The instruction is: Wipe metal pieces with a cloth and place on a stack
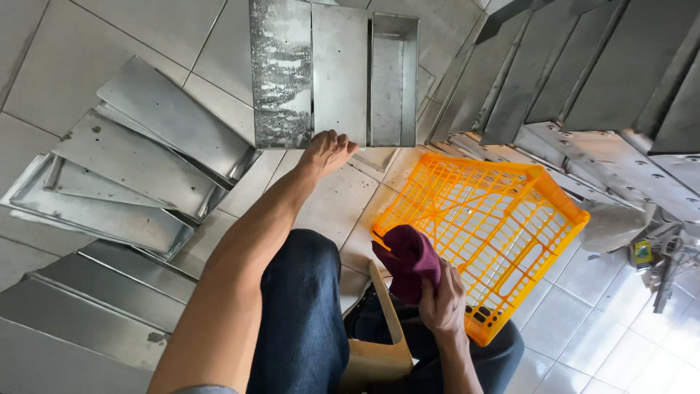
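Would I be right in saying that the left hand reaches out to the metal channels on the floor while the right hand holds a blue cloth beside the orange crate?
Not quite: in the head view the cloth in the right hand is dark maroon, not blue. The rest holds: the left hand reaches the metal channels, and the orange crate sits beside the cloth.

Crumpled maroon cloth [406,259]; flat steel channel [339,73].
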